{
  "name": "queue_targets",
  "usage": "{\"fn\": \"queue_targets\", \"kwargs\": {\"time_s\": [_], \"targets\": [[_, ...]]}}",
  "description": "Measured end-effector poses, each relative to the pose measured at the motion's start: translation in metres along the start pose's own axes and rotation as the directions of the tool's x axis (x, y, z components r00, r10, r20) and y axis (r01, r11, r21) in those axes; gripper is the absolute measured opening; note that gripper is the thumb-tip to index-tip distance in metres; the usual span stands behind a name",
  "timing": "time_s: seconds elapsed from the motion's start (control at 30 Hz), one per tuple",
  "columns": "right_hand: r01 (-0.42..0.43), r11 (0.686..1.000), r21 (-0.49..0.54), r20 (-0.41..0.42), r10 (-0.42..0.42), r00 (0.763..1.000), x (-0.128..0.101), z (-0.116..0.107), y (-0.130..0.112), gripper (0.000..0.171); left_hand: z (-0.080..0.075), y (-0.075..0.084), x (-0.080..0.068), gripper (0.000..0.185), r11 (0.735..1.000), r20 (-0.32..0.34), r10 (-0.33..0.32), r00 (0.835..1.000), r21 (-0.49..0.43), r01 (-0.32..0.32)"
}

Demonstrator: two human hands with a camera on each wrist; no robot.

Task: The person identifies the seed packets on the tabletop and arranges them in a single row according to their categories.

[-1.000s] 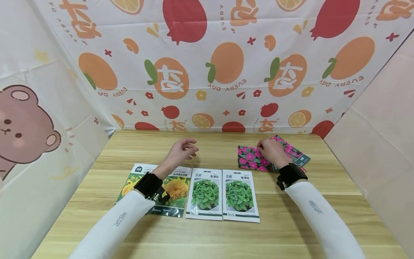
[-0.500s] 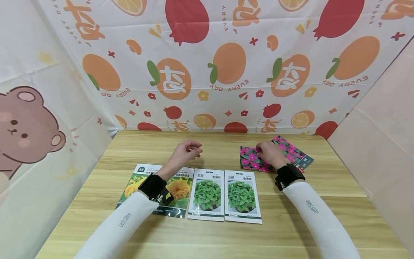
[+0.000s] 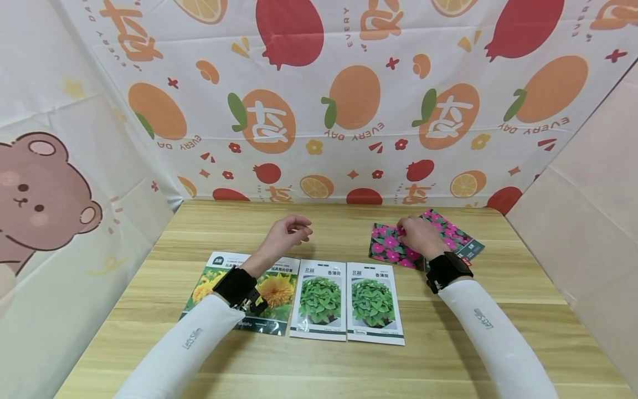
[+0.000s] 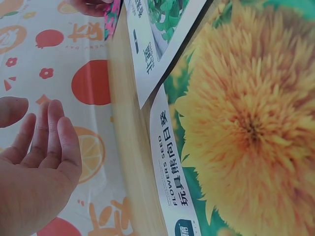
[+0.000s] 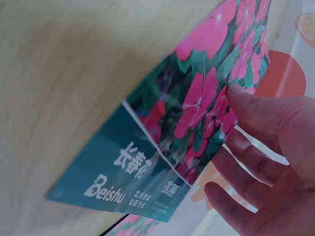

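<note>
Pink packet point(image 3: 394, 245) under rt fingers point(image 3: 405, 226).

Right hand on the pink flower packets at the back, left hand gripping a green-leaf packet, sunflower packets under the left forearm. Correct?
Not quite. The left hand holds nothing: it hovers with loosely curled fingers over bare table, as the head view shows. The two green-leaf packets lie untouched. The rest stands: right hand on the pink flower packets, sunflower packets under the left forearm.
</note>
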State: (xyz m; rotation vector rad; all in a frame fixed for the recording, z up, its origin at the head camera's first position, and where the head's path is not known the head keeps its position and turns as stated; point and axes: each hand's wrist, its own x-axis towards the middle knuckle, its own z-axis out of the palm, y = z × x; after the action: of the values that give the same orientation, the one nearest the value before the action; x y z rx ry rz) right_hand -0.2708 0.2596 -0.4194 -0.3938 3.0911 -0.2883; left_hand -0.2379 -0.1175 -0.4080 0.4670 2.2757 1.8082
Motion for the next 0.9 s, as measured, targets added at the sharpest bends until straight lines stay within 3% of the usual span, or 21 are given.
{"fn": "queue_targets", "kwargs": {"time_s": [0.47, 0.9], "targets": [[0.037, 0.991, 0.127, -0.128, -0.020, 0.992, -0.002, -0.021, 0.003, 0.010, -0.001, 0.003, -0.001, 0.034, 1.000, -0.020, -0.017, 1.000, -0.026, 0.017], [0.088, 0.980, 0.181, -0.120, -0.067, 0.991, -0.005, -0.046, -0.006, 0.004, -0.002, 0.004, -0.001, 0.033, 0.999, -0.021, -0.006, 1.000, -0.031, 0.006]]}}
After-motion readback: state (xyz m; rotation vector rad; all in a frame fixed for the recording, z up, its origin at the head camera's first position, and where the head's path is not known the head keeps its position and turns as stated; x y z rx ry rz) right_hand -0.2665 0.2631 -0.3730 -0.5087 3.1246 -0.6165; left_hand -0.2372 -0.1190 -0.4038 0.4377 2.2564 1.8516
